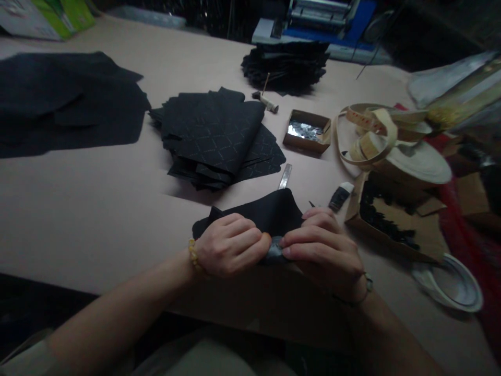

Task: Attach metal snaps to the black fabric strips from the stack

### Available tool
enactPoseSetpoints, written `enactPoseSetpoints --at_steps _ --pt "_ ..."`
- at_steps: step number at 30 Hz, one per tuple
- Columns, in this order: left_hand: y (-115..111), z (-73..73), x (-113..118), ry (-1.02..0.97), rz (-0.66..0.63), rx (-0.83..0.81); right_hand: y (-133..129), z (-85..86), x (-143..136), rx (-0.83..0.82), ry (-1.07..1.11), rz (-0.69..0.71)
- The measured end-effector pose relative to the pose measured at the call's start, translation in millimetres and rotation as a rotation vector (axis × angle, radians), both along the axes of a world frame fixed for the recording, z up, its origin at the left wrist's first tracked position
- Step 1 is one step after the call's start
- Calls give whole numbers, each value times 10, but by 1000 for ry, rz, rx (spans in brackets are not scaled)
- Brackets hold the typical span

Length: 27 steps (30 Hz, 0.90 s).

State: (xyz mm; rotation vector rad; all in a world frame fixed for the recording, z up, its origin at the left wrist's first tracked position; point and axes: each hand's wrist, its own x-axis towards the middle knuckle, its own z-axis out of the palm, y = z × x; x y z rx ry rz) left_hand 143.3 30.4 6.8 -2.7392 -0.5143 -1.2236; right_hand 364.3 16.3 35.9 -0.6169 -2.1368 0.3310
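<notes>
While hands (230,245) (324,250) grip blk matl (266,211), box (303,146): silvery pcs (303,130), ctn (426,235): blk pcs (381,219)

yellow beaded bracelet (192,255), thin dark wristband (368,283), pale sleeve (32,359)

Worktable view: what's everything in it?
flat table: one, pinkish, throughout
printed carton: one, green/white, top left
flat fabric sheets: several, black, left
patterned fabric pile: one, black, centre
ragged flat stack: one, black, back
metal machine: one, blue, top
cardboard tray, shiny pieces: one, brown, centre right
coiled straps: several, cream, right
open cardboard box: one, brown, right
ring roll: one, whitish, lower right
metal strip: one, silvery, beyond hands
folded fabric piece: one, black, at hands
left hand, right hand: two, bare, front
</notes>
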Motion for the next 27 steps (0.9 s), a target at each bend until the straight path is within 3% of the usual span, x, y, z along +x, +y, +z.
enactPoseSetpoints --at_steps 11,19,27 --pt "1 73 -47 31 -118 91 52 -38 -39 -110 35 151" --pt "31 47 -41 94 -126 85 24 22 -46 -211 -7 234" --pt "57 49 -22 95 -113 47 23 -34 -29 -260 -45 285"
